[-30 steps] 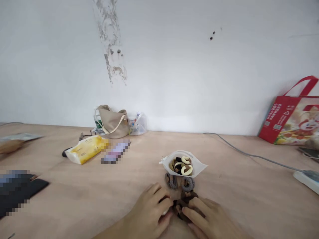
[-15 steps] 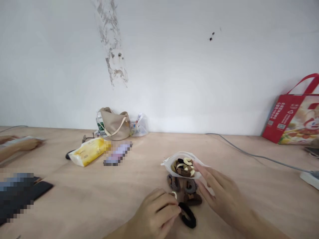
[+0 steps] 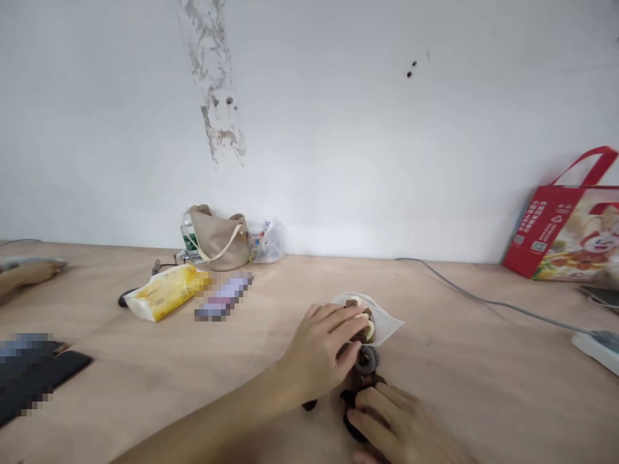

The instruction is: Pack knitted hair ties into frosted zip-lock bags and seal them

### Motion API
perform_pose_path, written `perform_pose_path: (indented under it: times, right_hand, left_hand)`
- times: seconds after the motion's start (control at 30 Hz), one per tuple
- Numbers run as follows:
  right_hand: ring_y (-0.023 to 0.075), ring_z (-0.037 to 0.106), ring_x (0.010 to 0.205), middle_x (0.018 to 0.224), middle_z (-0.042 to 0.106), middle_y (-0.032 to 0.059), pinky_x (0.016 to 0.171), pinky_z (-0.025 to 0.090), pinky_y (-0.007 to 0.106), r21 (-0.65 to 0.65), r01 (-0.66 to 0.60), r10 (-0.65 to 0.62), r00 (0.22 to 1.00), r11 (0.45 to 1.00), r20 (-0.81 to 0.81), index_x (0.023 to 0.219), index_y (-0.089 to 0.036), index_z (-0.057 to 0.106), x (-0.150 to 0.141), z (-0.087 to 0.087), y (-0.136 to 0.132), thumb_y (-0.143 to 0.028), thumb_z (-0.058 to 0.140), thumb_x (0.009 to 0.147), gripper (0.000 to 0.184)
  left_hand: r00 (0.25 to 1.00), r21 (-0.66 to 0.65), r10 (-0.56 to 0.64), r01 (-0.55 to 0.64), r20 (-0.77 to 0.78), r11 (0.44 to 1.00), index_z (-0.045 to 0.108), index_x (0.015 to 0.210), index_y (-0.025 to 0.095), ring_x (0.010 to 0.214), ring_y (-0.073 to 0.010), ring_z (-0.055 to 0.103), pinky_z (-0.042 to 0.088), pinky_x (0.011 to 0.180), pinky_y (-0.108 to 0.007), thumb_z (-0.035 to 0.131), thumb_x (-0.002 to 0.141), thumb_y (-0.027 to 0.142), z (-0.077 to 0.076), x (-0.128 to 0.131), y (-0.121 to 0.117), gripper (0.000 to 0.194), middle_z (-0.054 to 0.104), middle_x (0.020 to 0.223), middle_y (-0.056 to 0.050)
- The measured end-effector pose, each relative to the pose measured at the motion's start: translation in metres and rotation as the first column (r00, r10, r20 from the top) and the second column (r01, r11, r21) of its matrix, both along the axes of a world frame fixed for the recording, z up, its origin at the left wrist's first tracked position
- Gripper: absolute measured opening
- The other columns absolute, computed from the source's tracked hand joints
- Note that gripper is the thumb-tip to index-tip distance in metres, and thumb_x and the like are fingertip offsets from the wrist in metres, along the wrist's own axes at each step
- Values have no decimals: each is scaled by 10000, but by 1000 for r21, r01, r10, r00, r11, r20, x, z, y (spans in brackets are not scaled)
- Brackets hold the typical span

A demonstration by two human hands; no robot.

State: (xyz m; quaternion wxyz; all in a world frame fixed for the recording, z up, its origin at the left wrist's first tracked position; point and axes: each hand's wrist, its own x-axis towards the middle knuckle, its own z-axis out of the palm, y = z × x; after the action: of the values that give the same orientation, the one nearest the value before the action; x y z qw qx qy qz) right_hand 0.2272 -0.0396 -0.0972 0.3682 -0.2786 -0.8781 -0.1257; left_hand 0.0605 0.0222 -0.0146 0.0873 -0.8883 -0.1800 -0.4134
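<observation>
A small white pouch (image 3: 387, 324), its mouth open, lies on the table with several brown and cream hair ties (image 3: 370, 330) in it. My left hand (image 3: 322, 348) reaches over the pouch's left side, fingers stretched across the hair ties and thumb apart; it hides part of them. Just in front of the pouch is a grey hair tie (image 3: 367, 359), with a brown one (image 3: 372, 380) nearer to me. My right hand (image 3: 399, 422) has its fingers curled onto a black hair tie (image 3: 354, 425) at the front. Another dark piece (image 3: 309, 405) shows beneath my left forearm.
On the left lie a yellow tissue pack (image 3: 169, 293), a blurred-out phone (image 3: 223, 298) and a black flat object (image 3: 58, 380). A beige handbag (image 3: 220, 238) and clear plastic bag (image 3: 271, 241) stand by the wall. Rightward are a grey cable (image 3: 474, 296) and red bag (image 3: 536, 232). Another person's hand (image 3: 31, 274) is far left.
My left hand has moved forward from the loose hair ties to the pouch. My right hand has left the pouch's side and come back to the black hair tie.
</observation>
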Motion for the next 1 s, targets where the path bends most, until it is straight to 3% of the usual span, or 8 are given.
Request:
perform_pose_path:
  times: [0.1,0.27,0.4,0.53,0.6,0.73,0.87,1.0]
  right_hand:
    - [143,572,624,740,606,18,531,440,219,-49,58,-59,998,997,-19,860,-187,621,1,-1,-4,-251,507,916,142]
    - [148,560,577,675,592,11,504,425,230,-5,71,-71,997,997,-43,836,-187,622,-3,4,-8,-150,459,893,177]
    - [135,583,574,643,605,9,572,453,228,126,52,-50,999,991,-20,963,-140,632,0,25,-13,-117,426,923,211]
    - [146,617,629,699,657,42,621,462,252,249,83,-83,996,965,-13,992,-124,621,11,51,-5,-118,437,936,193]
    - [157,620,650,751,674,53,633,460,276,280,166,-168,986,945,-16,1001,-144,618,17,58,8,-155,453,944,175]
    - [185,645,779,887,694,82,711,477,298,206,343,-342,939,916,-44,1070,-148,602,26,49,29,-146,408,949,229]
    - [150,643,701,863,699,58,656,479,263,140,177,-187,981,974,58,1042,-165,605,28,30,13,-121,332,961,289]
    - [122,597,587,717,669,12,591,451,238,69,42,-44,999,997,28,934,-187,604,24,19,-9,-86,271,966,349]
  left_hand:
    - [998,-45,60,-60,-6,997,592,1085,192,920,-215,598,454,762,-354,531,844,122,-2,-1,-2,258,700,1104,-56]
    - [999,-79,-31,30,-12,996,604,922,194,778,-169,566,443,716,-306,517,844,60,-18,-27,-21,178,709,919,-45]
    - [980,-234,-90,46,-180,971,567,800,193,687,-161,535,437,637,-282,516,807,72,-29,-53,-34,131,651,760,-34]
    - [946,-383,-161,43,-282,923,579,852,198,796,-186,557,480,727,-300,633,758,155,-31,-69,-39,117,665,888,-48]
    - [947,-422,-178,51,-268,905,589,902,197,846,-197,567,490,773,-314,657,755,184,-29,-72,-40,162,669,951,-54]
    - [962,-423,-170,66,-212,904,584,952,196,856,-179,581,494,787,-293,534,769,46,-29,-71,-40,242,662,989,-62]
    - [976,-381,-151,80,-159,921,568,907,194,829,-162,582,490,739,-253,424,782,-30,-37,-69,-37,294,649,920,-62]
    - [976,-363,-129,58,-175,930,583,930,192,816,-159,581,493,732,-244,414,822,-11,-44,-67,-34,285,646,903,-57]
